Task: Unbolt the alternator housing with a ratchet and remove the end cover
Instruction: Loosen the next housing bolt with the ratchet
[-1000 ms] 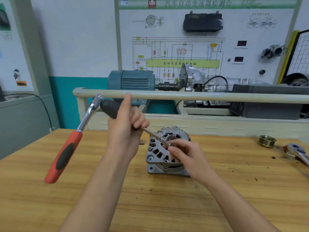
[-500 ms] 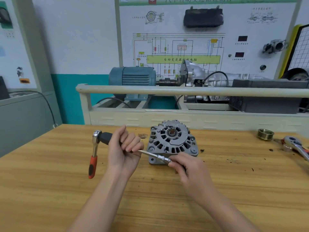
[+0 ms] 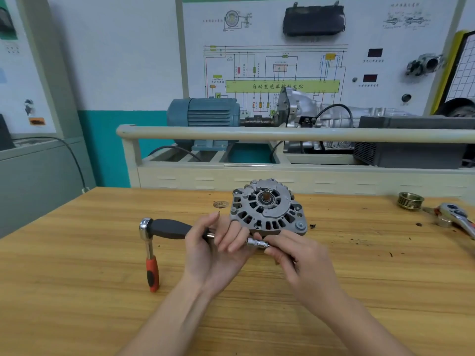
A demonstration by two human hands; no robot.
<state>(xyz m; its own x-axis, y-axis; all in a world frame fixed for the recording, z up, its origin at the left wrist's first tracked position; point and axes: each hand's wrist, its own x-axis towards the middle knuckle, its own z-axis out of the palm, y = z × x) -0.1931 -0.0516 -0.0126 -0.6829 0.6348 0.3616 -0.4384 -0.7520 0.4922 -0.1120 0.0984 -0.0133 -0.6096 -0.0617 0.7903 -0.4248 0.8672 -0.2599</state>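
Note:
The grey alternator [image 3: 268,208] stands on its edge on the wooden bench [image 3: 102,291], its slotted end cover and shaft facing me. In front of it my left hand [image 3: 216,253] grips a black-handled extension driver [image 3: 171,228] that lies level. A ratchet with a red-and-black handle [image 3: 151,260] hangs from the driver's left end. My right hand [image 3: 295,255] pinches the small chrome socket [image 3: 258,244] at the driver's right tip, just below the alternator's lower edge.
A brass-coloured pulley [image 3: 410,200] and a second chrome ratchet [image 3: 456,218] lie at the bench's right side. A small washer [image 3: 221,204] sits left of the alternator. Dark crumbs dot the right of the bench. A beige rail [image 3: 282,134] and training rig stand behind.
Both hands have come down from the alternator's face with the driver, which now lies level just above the bench. The ratchet handle swung from up-left to hanging down. The camera tilted down.

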